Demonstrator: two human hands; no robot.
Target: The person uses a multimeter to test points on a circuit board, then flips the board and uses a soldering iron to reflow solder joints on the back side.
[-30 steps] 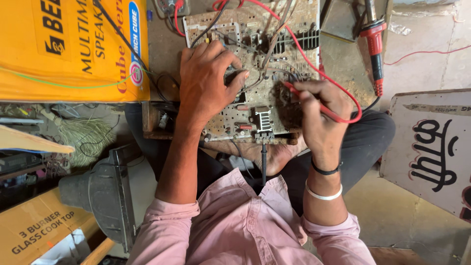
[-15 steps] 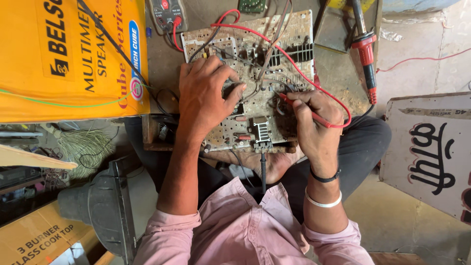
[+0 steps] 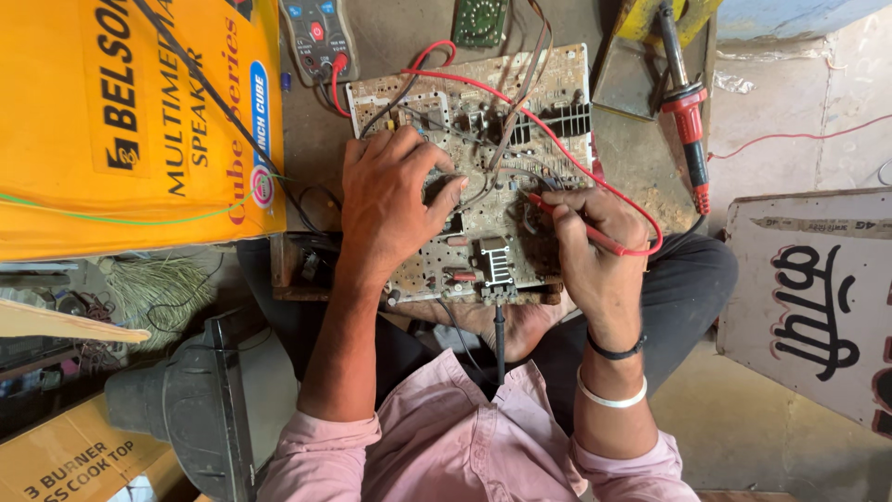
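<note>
1. Probing is under way: the right hand (image 3: 599,265) is closed in a pen grip on the red test probe (image 3: 571,221), tip down on the circuit board (image 3: 474,167).
2. Left hand (image 3: 390,200) lies part-open on the board, fingers curled around a dark part, possibly a second probe.
3. Board rests across the person's lap; the multimeter (image 3: 321,37) sits beyond it, leads attached.
4. Soldering iron (image 3: 688,102) lies unused at right.
5. Surroundings: yellow carton (image 3: 121,121) at left, dusty concrete floor (image 3: 743,418).

Electronics repair workshop, small and cluttered. Evidence: bare, dusty circuit board (image 3: 469,172) with loose wiring on a low work surface, multimeter (image 3: 319,35) with red lead, red-handled soldering iron (image 3: 686,107). Surrounding: yellow speaker carton (image 3: 130,121), cardboard boxes, rough concrete floor (image 3: 743,418).
</note>
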